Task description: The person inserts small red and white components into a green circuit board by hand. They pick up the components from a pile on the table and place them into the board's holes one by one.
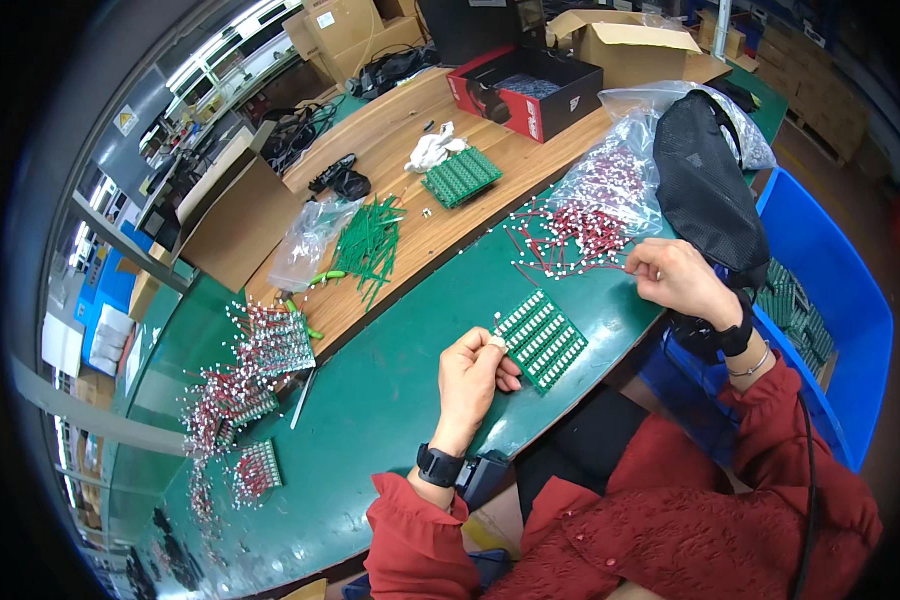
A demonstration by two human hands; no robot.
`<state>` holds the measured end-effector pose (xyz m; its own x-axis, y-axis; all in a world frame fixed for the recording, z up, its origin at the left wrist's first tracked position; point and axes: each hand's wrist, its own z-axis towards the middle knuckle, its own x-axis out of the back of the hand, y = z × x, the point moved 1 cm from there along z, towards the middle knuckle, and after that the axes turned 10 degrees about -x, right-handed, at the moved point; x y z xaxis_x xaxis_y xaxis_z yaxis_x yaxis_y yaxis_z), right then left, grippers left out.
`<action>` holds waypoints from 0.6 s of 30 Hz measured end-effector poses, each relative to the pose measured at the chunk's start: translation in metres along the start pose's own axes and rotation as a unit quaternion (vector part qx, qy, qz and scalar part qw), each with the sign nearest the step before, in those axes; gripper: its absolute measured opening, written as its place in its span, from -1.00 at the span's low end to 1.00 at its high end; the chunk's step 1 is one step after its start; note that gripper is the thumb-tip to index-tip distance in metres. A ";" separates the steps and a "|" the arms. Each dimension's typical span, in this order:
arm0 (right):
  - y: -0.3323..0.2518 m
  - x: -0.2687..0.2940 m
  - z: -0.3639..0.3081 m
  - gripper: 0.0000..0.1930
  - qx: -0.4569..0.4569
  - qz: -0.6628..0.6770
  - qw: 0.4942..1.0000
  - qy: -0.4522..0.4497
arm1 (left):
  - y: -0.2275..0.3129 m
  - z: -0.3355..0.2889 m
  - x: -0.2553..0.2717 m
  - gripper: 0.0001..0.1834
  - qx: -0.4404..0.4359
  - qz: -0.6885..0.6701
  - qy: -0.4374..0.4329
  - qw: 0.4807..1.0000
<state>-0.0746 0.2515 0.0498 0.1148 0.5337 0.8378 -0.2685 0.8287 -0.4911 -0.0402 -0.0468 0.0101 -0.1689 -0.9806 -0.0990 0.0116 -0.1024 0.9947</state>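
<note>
My left hand [470, 378] grips the near left edge of a green circuit board panel [543, 340] between thumb and fingers. Rows of small white connectors cover the panel, which is held just over the green tabletop. To the right, my right hand [678, 280] is closed in a pinch beside a pile of red wires with white plugs [585, 232]. One red wire runs from the pile to its fingertips; the exact grip is too small to make out. The pile spills from a clear plastic bag [615, 165].
Wired boards [280, 345] lie at the left. Green strips [368, 245], stacked green panels [461, 177] and a white glove [434, 148] rest on the wooden board. Behind stands a black-and-red box [530, 95]. A black bag [705, 180] and blue bin [850, 310] flank my right arm.
</note>
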 end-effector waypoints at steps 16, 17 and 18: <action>-0.058 -0.050 -0.002 -0.86 -0.170 0.572 0.780 -0.187 | -0.006 -0.008 -0.013 -0.84 0.030 -0.033 -0.026 0.999; -0.063 -0.054 -0.003 -0.86 -0.150 0.569 0.786 -0.188 | -0.007 -0.009 -0.015 -0.84 0.030 -0.033 -0.034 0.998; -0.066 -0.058 -0.004 -0.88 -0.152 0.560 0.793 -0.185 | -0.007 -0.009 -0.016 -0.83 0.029 -0.041 -0.052 0.997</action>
<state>-0.0599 0.1662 0.0329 -0.3359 0.9245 -0.1802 0.2454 -0.0988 -0.9644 -0.0290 -0.0321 0.0045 -0.2686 -0.9465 -0.1788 -0.0619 -0.1683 0.9838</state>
